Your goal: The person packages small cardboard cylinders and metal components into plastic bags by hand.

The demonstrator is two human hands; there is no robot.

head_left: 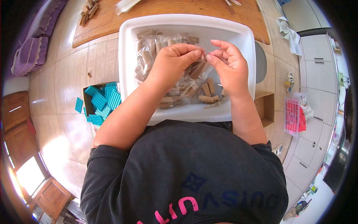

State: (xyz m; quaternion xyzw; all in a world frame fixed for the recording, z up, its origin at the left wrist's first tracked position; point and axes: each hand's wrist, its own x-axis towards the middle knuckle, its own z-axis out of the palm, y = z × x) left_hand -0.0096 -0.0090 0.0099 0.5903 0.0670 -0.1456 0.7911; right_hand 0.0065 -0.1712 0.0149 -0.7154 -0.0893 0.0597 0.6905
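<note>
Straight in front of the body: the tub (pixel 186 17), with the table (pixel 194 8) past its far edge. Inside it, bags (pixel 146 56) piled from the left edge to beyond the middle; loose rolls (pixel 211 86) toward the near edge, right of centre. Over the tub, left hand (pixel 173 59) and right hand (pixel 232 63), close together. Up on the table, sticks (pixel 88 14) near the left edge, paper (pixel 126 5) right of those.

Swinging left: box (pixel 87 100) by the tub's near left corner, trays (pixel 99 100) in it. Now right: stool (pixel 261 61) beside the right edge, carton (pixel 266 98) near the near right corner, basket (pixel 292 112) farther out, cupboards (pixel 319 82) beyond.
</note>
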